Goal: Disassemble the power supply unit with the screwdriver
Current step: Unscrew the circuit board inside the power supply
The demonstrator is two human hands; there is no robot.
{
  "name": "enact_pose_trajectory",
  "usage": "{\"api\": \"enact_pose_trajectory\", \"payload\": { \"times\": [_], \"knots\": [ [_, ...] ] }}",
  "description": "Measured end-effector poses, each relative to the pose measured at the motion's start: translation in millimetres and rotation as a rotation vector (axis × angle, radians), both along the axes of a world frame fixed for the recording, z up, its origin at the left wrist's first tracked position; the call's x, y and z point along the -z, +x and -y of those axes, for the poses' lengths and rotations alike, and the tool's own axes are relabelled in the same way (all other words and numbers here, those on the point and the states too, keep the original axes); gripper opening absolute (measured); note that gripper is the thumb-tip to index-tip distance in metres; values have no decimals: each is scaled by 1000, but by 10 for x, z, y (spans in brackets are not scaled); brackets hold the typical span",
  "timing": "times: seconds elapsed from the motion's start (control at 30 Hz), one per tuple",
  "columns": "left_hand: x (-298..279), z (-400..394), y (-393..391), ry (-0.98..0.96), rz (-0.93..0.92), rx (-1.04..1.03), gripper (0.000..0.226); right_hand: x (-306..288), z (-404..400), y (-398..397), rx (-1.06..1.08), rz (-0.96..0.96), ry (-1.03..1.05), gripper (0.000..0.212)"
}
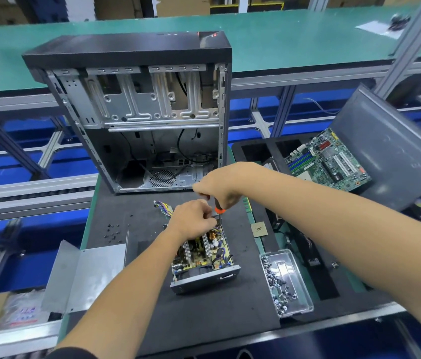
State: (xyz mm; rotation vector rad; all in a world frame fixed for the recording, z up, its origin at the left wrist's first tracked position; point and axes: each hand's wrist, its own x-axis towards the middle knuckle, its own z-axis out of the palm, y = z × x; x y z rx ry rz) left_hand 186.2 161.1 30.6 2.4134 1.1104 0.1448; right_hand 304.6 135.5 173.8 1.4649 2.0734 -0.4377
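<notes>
The power supply unit (204, 263) lies open on the black mat, its circuit board and wires exposed. Its grey metal cover (87, 275) lies to the left. My right hand (219, 189) grips the black-and-orange screwdriver (218, 207), which points straight down into the far end of the unit. My left hand (194, 218) grips the unit's far edge right beside the screwdriver shaft. The tip and the screw are hidden behind my left hand.
An empty computer case (137, 112) stands behind the unit. A clear tray of screws (285, 282) sits at the right, a CPU chip (259, 229) beside it, a motherboard (326, 161) farther right. Several loose screws (112, 233) lie left on the black mat (204, 320).
</notes>
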Motion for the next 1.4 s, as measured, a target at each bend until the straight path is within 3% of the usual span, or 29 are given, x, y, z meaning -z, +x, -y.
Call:
{"api": "enact_pose_trajectory", "payload": {
  "times": [0.17, 0.33, 0.53, 0.87, 1.1, 1.17, 1.27, 1.4],
  "knots": [
    [-7, -3, 1, -7, -23, -9, 24, 8, -5, -10, -31, -41, 18, 20],
    [-21, 3, 14, 22, -30, -5, 26, 27, -17, -31, 109, -80, -18, 26],
    [-21, 1, 9, 4, -7, 3, 26, 36, 1, -121, 196, 50, 82, 23],
    [14, -21, -1, 8, -16, -2, 25, 24, 25, 78, 66, -218, 33, 20],
    [11, -17, 7, -2, -13, -7, 28, 68, 58, 146, 146, -198, 15, 27],
    [6, -19, 11, 7, -16, -13, 32, 68, 66, 126, 214, -118, 32, 29],
    [13, -12, 6, 11, 0, -17, 32, 124, 49, 75, 141, 21, 99, 14],
    [11, -2, 8, -4, 3, -16, 28, 109, 28, 91, 128, -97, 126, 21]
  ]
}}
